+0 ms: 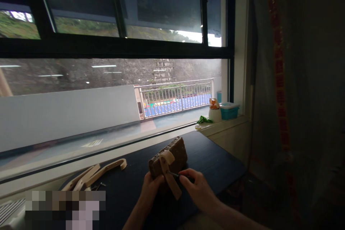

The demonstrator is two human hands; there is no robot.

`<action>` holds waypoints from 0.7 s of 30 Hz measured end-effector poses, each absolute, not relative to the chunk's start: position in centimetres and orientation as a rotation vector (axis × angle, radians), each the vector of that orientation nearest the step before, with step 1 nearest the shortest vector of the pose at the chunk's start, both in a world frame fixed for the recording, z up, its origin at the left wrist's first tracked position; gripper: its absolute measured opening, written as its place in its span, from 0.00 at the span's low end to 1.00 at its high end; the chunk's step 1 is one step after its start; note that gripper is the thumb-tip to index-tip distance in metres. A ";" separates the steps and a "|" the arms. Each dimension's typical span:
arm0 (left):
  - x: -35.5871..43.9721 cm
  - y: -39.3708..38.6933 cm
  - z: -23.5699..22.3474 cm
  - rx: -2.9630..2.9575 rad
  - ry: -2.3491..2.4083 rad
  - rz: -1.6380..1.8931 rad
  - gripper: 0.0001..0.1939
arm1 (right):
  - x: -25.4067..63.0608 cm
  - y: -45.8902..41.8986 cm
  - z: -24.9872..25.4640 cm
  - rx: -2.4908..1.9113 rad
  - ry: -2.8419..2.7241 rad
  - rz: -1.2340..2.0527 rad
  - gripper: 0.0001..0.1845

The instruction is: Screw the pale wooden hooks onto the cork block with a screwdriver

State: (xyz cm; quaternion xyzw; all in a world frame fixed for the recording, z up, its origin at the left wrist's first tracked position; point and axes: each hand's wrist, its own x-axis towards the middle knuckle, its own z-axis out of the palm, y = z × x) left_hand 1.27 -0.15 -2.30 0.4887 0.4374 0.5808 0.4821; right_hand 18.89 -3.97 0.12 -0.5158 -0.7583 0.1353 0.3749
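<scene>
My left hand [151, 187] is closed on the lower left end of a brown, rough-surfaced block [178, 152], which stands tilted over the dark table. Against the block's near face lies a flat strip of light wood with a hooked top [172, 183]. My left thumb is beside this hooked strip. Between the fingers of my right hand [197, 186] is a slim dark tool that looks like a screwdriver [175, 175]. Its tip points at a small dark spot on the strip, at or very near the surface. The handle is mostly hidden in my hand.
More hooked wooden strips [107, 168] lie on the dark table [215, 161] at the left, with small metal pieces [101, 185] beside them. On the window sill stand a teal box [229, 111], a white container [215, 115] and a green cloth [204, 119]. A blurred patch covers the lower left.
</scene>
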 end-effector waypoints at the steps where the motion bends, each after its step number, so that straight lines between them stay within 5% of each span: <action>1: 1.3 -0.1 -2.3 1.185 1.067 1.424 0.09 | 19.0 -3.9 0.4 -1.317 -1.954 0.357 0.18; 6: 1.3 0.0 -2.4 1.157 1.066 1.435 0.10 | 19.9 -4.1 2.1 -1.283 -2.136 0.243 0.21; 12: 1.4 -0.4 -2.0 1.163 1.080 1.432 0.07 | 20.1 -4.3 2.8 -1.134 -2.384 0.092 0.12; 21: 1.4 -0.4 -1.7 1.189 1.065 1.411 0.10 | 19.3 -4.0 -0.1 -1.280 -2.006 0.368 0.16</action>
